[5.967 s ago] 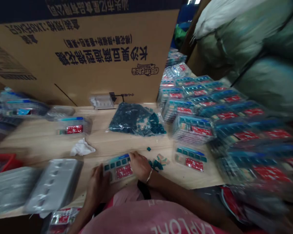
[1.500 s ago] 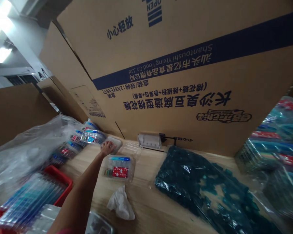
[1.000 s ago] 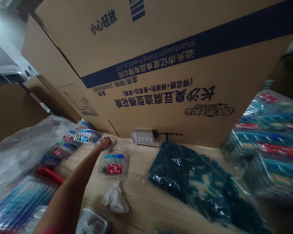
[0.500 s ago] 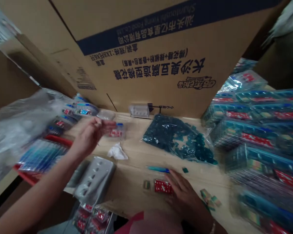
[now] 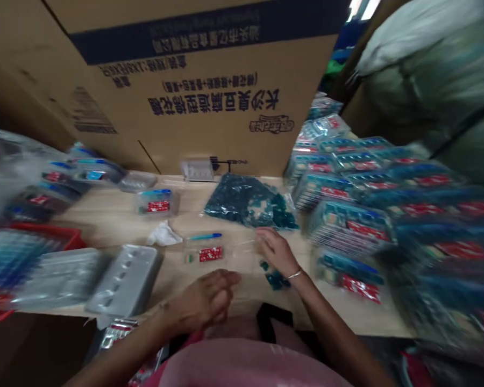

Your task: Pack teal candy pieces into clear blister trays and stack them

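Observation:
My left hand is near the table's front edge with its fingers curled together. My right hand rests further right, fingers bent toward the left. A faint clear plastic tray spans between both hands and is blurred. Just beyond it lies a filled tray holding a blue pen and a red card. A few loose teal pieces lie under my right wrist.
A big cardboard box walls the back. A bag of teal pieces lies before it. Stacks of packed trays fill the right. Grey empty trays, a red basket, a white tissue and another packed tray are left.
My left hand has come back from the far left, where it took a clear tray, to the table's front edge. My right hand moved up beside the pen and card. The view tilted down.

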A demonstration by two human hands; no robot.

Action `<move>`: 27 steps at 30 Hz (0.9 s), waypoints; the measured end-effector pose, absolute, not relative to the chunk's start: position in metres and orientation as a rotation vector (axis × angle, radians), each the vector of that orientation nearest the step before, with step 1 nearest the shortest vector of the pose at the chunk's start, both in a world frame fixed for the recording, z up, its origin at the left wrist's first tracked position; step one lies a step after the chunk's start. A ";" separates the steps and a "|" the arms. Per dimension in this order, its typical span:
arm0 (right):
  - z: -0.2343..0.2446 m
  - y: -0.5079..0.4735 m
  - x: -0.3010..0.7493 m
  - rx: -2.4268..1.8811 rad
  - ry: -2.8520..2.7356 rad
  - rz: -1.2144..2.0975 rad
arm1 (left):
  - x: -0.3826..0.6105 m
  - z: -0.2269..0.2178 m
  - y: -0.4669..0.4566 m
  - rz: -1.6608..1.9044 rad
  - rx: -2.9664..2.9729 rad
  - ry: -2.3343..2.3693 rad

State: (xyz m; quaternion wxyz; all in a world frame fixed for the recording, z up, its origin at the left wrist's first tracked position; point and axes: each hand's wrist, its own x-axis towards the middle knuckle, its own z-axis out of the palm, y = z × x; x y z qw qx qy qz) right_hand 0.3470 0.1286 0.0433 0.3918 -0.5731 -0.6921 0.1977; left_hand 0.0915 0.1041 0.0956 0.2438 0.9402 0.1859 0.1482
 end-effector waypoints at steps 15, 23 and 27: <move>0.049 0.086 0.369 -1.899 -1.958 0.538 | 0.112 0.024 0.111 0.345 2.616 0.969; 0.036 0.093 0.359 -1.886 -1.916 0.599 | 0.090 0.015 0.108 0.492 2.608 0.964; 0.026 0.097 0.352 -1.652 -1.890 0.596 | 0.096 0.010 0.116 0.509 2.644 0.892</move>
